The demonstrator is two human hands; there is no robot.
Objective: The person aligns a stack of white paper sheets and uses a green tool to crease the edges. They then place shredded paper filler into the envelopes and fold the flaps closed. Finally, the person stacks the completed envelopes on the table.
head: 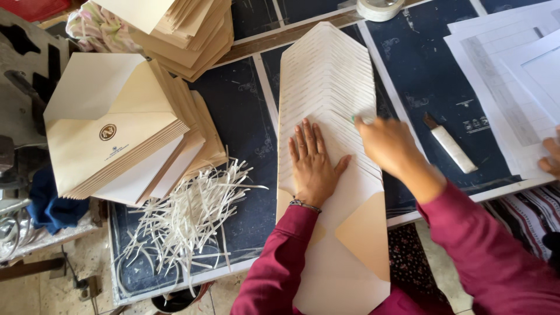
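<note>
A long fanned row of cream envelopes [326, 76] with open flaps lies down the middle of the dark table [245, 122]. My left hand [312, 163] rests flat on the row, fingers spread. My right hand [388, 146] is blurred at the row's right edge, its fingers closed around a small greenish-tipped thing [357, 119] that I cannot make out. Both arms wear maroon sleeves.
Stacks of cream envelopes [116, 134] sit at the left, more [186, 35] at the back. A heap of white paper strips [186, 216] lies at front left. A white stick-like tool [452, 147], white sheets [513, 76], a tape roll [379, 8]. Another person's fingers [551, 157] at the right edge.
</note>
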